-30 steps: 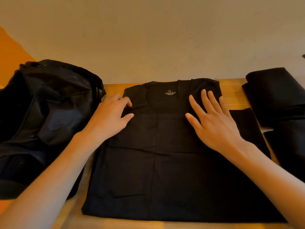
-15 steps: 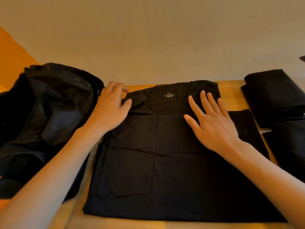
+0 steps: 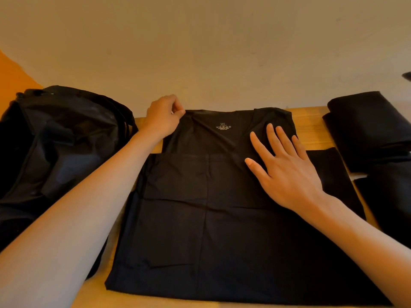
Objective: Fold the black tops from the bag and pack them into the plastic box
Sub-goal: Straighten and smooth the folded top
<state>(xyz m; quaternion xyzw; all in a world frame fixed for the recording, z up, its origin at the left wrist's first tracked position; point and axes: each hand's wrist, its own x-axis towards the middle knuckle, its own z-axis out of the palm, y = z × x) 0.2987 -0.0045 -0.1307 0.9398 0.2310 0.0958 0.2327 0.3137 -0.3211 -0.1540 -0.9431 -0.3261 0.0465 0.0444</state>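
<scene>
A black top (image 3: 211, 207) lies spread on the wooden table (image 3: 311, 113), neck label facing up near the far edge. My left hand (image 3: 163, 117) pinches the top's far left shoulder corner, fingers curled round the fabric. Flat on the right shoulder area rests my right hand (image 3: 282, 165), fingers straight and spread. The black bag (image 3: 60, 152) slumps at the left, touching the top's left side. The plastic box is not in view.
A folded black garment (image 3: 369, 127) sits at the far right, with more black fabric (image 3: 389, 201) in front of it. A pale wall (image 3: 200, 52) rises right behind the table's far edge.
My left hand has moved from the chest up to the far left shoulder corner and pinched it, pulling the fabric out. My right hand stays pressed on the right side.
</scene>
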